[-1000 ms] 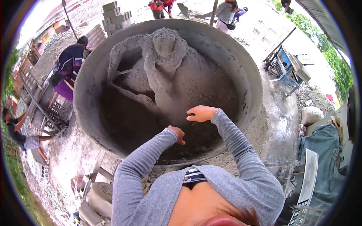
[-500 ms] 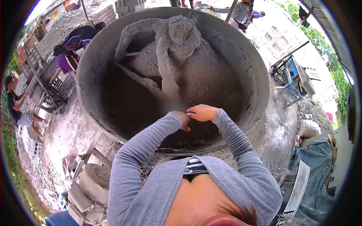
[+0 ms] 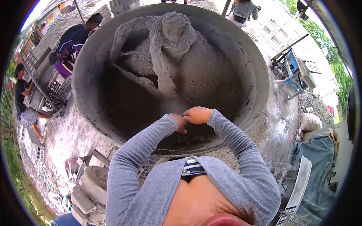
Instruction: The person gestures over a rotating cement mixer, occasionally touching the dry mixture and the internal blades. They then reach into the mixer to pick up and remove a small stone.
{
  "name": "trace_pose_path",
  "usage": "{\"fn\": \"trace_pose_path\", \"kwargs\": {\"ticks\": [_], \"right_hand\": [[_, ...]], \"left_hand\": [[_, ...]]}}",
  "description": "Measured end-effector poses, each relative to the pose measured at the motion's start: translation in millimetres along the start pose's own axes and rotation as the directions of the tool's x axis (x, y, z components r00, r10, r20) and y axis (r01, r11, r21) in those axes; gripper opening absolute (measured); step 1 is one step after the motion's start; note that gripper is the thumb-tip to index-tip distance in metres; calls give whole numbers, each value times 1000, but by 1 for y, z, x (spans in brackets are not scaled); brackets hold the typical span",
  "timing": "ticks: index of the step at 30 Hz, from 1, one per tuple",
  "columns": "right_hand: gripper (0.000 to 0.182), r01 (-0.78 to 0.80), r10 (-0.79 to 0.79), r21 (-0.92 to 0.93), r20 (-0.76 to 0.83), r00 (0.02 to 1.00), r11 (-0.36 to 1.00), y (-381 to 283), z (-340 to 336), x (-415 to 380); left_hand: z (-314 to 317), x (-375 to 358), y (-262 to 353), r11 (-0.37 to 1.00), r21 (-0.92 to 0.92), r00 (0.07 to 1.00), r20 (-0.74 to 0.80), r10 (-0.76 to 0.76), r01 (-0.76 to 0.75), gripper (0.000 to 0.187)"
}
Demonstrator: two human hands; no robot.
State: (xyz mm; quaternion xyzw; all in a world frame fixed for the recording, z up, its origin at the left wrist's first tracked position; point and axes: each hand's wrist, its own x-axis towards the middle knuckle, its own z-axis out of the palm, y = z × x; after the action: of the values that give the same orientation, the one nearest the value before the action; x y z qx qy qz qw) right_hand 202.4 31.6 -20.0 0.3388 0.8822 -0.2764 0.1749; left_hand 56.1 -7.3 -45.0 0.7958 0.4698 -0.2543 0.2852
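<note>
outdoor constr. site: big pan mixer (image 3: 249, 56) w/ grey cement mix (image 3: 203, 75), stacked blocks (image 3: 122, 4), workers nearby

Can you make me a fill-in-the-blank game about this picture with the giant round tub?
1. Both hands, the left hand and the right hand, are held over the big round ____.
2. The person's sleeves are the colour ____.
3. The stuff piled inside the mixer tub is the colour ____.
4. The two hands are close ____, fingers nearly touching.

Missing words: tub; grey; grey; together
</note>
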Motion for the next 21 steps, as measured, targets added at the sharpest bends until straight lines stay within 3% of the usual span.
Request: {"fn": "trace_pose_path", "kwargs": {"ticks": [4,6,11,14,16,21], "right_hand": [[40,4,-3,7,-59,998,1000,5,8,3],[41,-18,18,0,15,1000,1000,3,7,4],[36,45,-47,-19,-121,992,999,15,28,11],[37,35,-35,7,-63,997,999,14,24,12],[40,1,-3,16,74,997,1000,9,17,10],[38,12,-14,23,69,998,1000,11,18,10]], "left_hand": [[-4,-4,3,998,58,999,43,4,-7,61],[-3,-3,3,997,69,999,40,22,-24,60],[-7,-7,10,996,89,994,106,21,-30,60],[-2,-1,8,993,109,993,111,27,-39,58],[-3,-2,9,993,115,993,114,18,-31,58],[-1,1,8,989,145,992,130,9,-28,57]]}}
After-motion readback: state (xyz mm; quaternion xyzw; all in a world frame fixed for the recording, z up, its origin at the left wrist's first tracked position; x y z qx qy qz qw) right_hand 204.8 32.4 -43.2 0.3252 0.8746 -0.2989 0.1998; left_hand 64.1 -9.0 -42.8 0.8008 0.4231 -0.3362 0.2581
